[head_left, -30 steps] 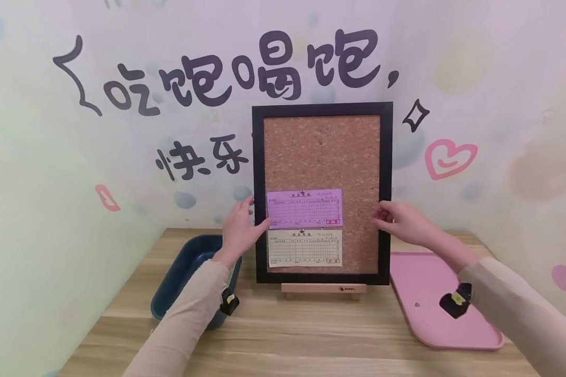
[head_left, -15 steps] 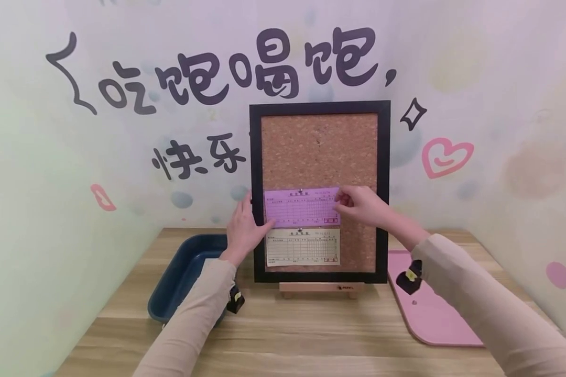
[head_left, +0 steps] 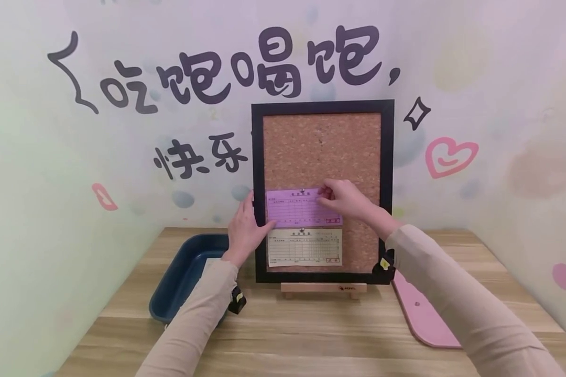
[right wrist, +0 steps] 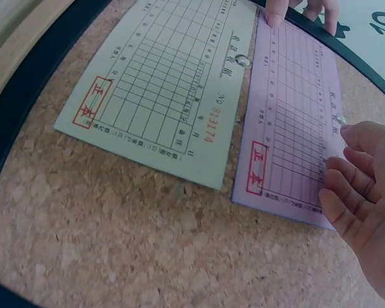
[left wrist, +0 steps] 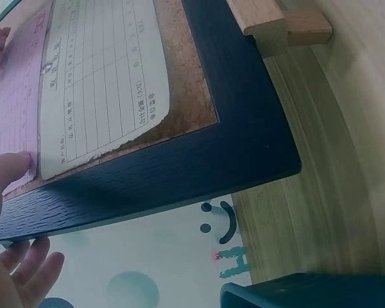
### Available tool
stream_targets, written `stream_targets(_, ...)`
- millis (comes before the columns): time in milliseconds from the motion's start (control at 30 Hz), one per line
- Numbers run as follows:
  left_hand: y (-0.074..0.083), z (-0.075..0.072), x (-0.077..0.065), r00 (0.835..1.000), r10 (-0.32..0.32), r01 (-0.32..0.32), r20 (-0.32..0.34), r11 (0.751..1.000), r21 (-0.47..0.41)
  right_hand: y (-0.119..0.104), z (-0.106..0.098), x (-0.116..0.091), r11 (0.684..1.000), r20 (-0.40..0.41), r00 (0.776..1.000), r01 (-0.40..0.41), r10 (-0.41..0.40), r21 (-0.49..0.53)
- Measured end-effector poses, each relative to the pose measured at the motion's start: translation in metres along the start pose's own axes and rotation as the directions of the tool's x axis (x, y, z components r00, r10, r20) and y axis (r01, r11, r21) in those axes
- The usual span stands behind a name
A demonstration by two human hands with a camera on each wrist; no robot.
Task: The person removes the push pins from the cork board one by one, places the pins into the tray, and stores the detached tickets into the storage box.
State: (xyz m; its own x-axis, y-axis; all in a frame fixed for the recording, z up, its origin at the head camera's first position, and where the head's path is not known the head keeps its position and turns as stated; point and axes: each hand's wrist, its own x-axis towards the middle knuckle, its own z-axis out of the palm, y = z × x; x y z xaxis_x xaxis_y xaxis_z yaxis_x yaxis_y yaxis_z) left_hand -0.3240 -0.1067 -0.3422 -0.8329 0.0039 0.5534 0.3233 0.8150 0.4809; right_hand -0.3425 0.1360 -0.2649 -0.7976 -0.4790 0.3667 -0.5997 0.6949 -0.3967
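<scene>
A black-framed cork board (head_left: 320, 152) stands upright on a small wooden easel (head_left: 323, 287). Pinned low on its left are a purple receipt slip (head_left: 287, 210) and, just beneath, a cream receipt slip (head_left: 304, 248), each with a push pin at its top edge. My left hand (head_left: 246, 230) grips the board's left side, thumb over the purple slip's lower left corner and fingers behind the frame (left wrist: 102, 205). My right hand (head_left: 349, 200) is at the purple slip's upper right, fingers loosely bent. In the right wrist view, one fingertip comes right beside the purple slip's push pin (right wrist: 341, 119).
A dark blue tray (head_left: 170, 283) sits left of the board, partly behind my left sleeve, with pale paper inside. To the right lies a pink tray (head_left: 429, 327) carrying a small pin (head_left: 417, 304), partly covered by my right arm. The wall (head_left: 500, 78) rises close behind.
My right hand has moved left from the frame's right side to the purple slip, then slightly farther across and up towards its pin. The left hand keeps its hold on the frame.
</scene>
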Motion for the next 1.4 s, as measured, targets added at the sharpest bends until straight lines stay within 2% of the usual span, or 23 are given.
stream_targets(500, 0.002, -0.002, -0.001, 1.000, 0.002, -0.002, -0.004, 1.000, -0.016, -0.009, 0.015, 0.016, 0.997, -0.109, 0.992, 0.067, -0.070, -0.036)
stream_targets(833, 0.002, -0.002, -0.002, 1.000, -0.011, 0.011, 0.003, 1.000, -0.018, -0.015, 0.025, 0.022, 0.997, -0.163, 0.986, 0.009, -0.023, -0.081)
stream_targets(1400, 0.002, -0.001, -0.002, 1.000, -0.020, 0.020, -0.004, 0.999, -0.027, -0.017, 0.036, 0.023, 0.987, -0.262, 0.965, -0.044, 0.003, -0.152)
